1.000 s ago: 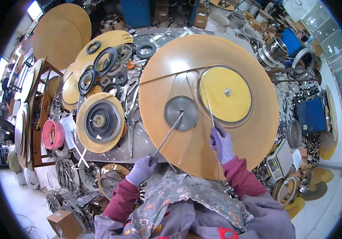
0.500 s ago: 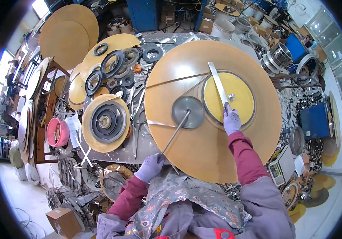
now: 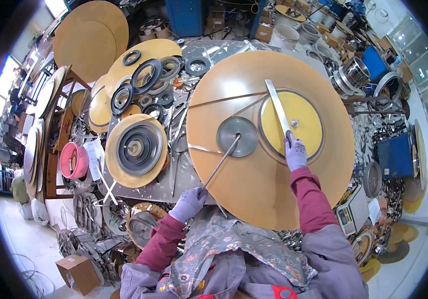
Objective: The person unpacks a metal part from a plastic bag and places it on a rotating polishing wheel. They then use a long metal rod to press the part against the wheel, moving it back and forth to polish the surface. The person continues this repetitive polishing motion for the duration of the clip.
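Observation:
My left hand [image 3: 188, 204], in a pale purple glove, is closed around the lower end of a thin metal rod [image 3: 220, 164]. The rod's upper end meets the middle of a grey disc [image 3: 228, 144]. That disc lies on a large tan round board [image 3: 269, 194]. My right hand [image 3: 295, 152], gloved alike, grips the near end of a flat metal bar [image 3: 277, 105]. The bar lies slantwise over a yellow disc [image 3: 304, 107] with a dark ring around its edge and a shiny knob [image 3: 294, 122]. Narrow metal strips [image 3: 224, 99] run across the board near both discs.
Left of the board, a tan disc [image 3: 115, 167] carries dark stacked rings. Several more rings [image 3: 146, 75] lie behind it. A pink bowl [image 3: 73, 161] stands at the table's left edge. Metal scraps cover much of the grey table [image 3: 184, 184]. A scale [image 3: 349, 212] is at the right.
The whole scene sits slightly differently in the picture, mostly a little to the right. Both hands keep their grips on the rod and the bar, with little other visible change.

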The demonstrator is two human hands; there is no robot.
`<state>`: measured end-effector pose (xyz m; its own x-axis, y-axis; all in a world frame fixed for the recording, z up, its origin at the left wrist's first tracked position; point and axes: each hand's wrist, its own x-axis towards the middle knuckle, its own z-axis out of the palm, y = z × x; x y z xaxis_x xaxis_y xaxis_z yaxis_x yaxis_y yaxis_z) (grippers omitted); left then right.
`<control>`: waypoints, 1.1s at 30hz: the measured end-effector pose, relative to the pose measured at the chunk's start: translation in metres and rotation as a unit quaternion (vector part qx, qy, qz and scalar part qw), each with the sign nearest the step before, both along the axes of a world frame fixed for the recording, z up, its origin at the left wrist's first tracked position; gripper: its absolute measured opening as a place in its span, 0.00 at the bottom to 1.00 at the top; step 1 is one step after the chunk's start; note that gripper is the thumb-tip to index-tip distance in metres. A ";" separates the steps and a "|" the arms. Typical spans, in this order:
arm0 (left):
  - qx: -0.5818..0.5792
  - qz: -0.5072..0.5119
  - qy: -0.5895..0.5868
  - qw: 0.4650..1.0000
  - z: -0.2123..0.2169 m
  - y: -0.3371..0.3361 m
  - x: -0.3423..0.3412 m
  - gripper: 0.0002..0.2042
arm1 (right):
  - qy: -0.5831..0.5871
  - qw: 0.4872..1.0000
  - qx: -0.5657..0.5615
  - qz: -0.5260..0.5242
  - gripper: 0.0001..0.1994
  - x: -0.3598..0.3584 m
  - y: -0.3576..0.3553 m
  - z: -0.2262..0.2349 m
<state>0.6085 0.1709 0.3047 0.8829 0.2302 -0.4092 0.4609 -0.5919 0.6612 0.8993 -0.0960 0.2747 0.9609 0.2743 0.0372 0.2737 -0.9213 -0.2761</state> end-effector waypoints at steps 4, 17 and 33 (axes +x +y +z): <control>-0.014 -0.004 -0.002 1.000 -0.001 -0.003 0.001 0.17 | 0.014 1.000 0.006 0.004 0.18 -0.002 -0.001 0.007; -0.003 -0.020 0.009 1.000 0.002 -0.005 0.001 0.17 | 0.011 0.999 0.033 0.007 0.18 0.000 -0.008 0.009; -0.035 -0.022 -0.024 0.999 -0.008 -0.009 -0.005 0.16 | 0.011 1.000 0.026 -0.004 0.18 -0.003 -0.012 0.019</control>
